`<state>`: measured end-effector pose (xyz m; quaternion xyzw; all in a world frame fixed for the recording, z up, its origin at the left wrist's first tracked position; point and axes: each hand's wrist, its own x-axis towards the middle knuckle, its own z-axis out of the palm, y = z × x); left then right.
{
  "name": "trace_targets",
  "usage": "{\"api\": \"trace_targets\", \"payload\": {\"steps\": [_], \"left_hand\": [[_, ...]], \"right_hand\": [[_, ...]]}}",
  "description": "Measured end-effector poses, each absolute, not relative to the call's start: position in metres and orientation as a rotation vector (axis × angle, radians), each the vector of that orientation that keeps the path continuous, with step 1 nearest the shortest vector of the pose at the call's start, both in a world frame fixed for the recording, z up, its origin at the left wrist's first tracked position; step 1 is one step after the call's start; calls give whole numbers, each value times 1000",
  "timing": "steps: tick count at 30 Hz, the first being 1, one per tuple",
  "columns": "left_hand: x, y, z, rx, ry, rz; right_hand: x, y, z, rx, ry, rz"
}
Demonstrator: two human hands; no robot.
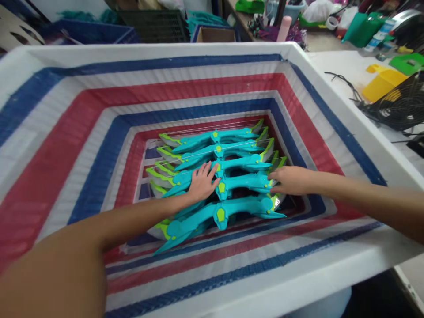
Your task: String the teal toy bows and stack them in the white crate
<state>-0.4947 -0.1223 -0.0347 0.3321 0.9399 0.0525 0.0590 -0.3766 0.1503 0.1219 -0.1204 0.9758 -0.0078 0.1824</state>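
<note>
Several teal toy bows (220, 214) with lime-green and grey tips lie in rows at the bottom of a deep bin (185, 92) lined with striped red, white and blue sheeting. My left hand (202, 182) lies with its fingers spread on the middle of the bows, left of a green centre piece. At the right ends of the bows is my right hand (288, 180), its fingers curled at the tip of one teal bow. Thin white strings stretch across the rear bows.
The bin's white rim (165, 47) surrounds both forearms. Behind stand a blue crate (96, 33) and a dark green crate (155, 26). On the right, a table holds a yellow container (384, 81) and a black fan (402, 101).
</note>
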Motion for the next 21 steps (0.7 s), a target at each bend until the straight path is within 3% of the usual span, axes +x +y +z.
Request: {"api": "trace_targets", "payload": {"steps": [3, 8, 14, 21], "left_hand": [[-506, -126, -30, 1022, 2818, 143], [-540, -137, -32, 1213, 2658, 97], [-571, -141, -47, 1433, 2605, 238], [-543, -134, -49, 1265, 2810, 173]], "right_hand": [[-407, 133, 81, -372, 2426, 111], [-416, 120, 45, -382, 2482, 285], [-409, 124, 40, -373, 2440, 251], [-399, 124, 38, -415, 2438, 304]]}}
